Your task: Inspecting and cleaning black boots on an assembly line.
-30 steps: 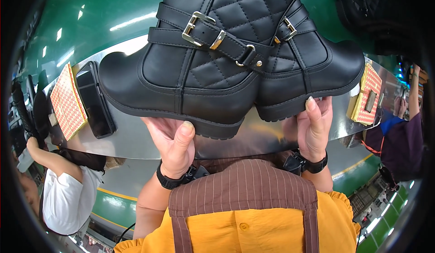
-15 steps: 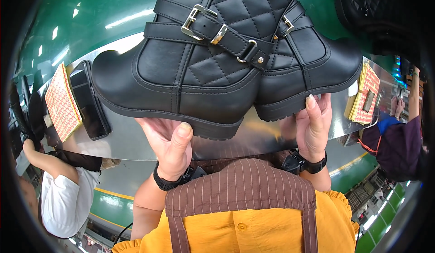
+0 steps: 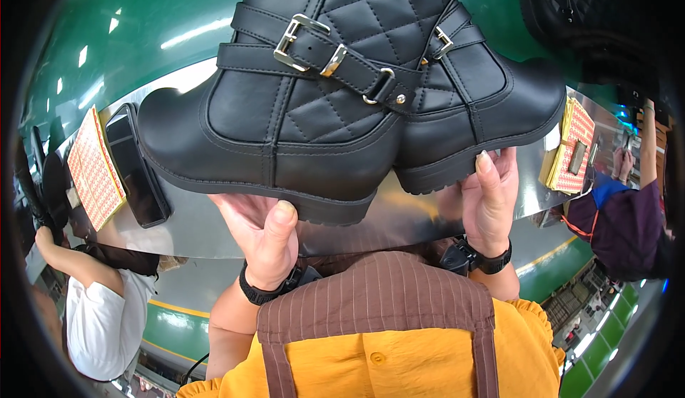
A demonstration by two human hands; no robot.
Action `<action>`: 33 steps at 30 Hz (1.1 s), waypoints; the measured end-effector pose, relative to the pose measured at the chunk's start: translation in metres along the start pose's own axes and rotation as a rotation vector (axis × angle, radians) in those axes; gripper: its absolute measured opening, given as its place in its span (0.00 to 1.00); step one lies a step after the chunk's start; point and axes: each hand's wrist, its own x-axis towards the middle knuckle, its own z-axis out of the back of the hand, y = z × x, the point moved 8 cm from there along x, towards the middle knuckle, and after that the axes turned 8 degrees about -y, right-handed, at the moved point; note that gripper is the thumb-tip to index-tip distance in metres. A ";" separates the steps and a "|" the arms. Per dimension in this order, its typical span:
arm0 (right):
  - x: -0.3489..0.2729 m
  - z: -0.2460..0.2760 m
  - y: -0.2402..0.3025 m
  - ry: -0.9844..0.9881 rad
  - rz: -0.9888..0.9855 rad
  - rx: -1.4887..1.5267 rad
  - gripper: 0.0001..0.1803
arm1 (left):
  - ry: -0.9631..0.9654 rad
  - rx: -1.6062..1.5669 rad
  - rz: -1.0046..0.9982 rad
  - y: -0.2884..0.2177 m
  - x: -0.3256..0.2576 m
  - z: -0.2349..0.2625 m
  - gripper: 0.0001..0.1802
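Observation:
Two black ankle boots with quilted panels, straps and silver buckles are held up before me, heels together and toes pointing apart. My left hand (image 3: 265, 237) grips the left boot (image 3: 314, 159) from beneath, thumb against the side of its heel and fingers hidden under the sole. My right hand (image 3: 491, 202) holds the right boot (image 3: 492, 120) in the same way, thumb tip at the sole's edge. Both boots are upright, and the left one overlaps part of the right one's shaft. Their tops run out of the picture.
A metal table (image 3: 342, 245) lies under the boots. On its left are a red-patterned paper stack (image 3: 96, 170) and a black phone-like device (image 3: 135, 170); at right, another bundled stack (image 3: 574, 145). A further black boot (image 3: 564, 6) is at the far right. People work on both sides.
Both boots and my hands have shifted slightly left and a little down in the picture. My grip looks the same.

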 end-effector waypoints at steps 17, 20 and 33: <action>0.001 -0.002 -0.001 -0.018 0.000 0.028 0.42 | 0.052 -0.013 -0.015 -0.001 0.001 0.001 0.48; 0.001 -0.003 -0.001 -0.012 0.000 0.012 0.43 | 0.049 -0.017 -0.020 0.000 0.002 0.000 0.47; 0.020 -0.030 0.021 0.060 -0.124 -0.318 0.49 | 0.065 -0.196 0.137 -0.008 0.009 -0.018 0.59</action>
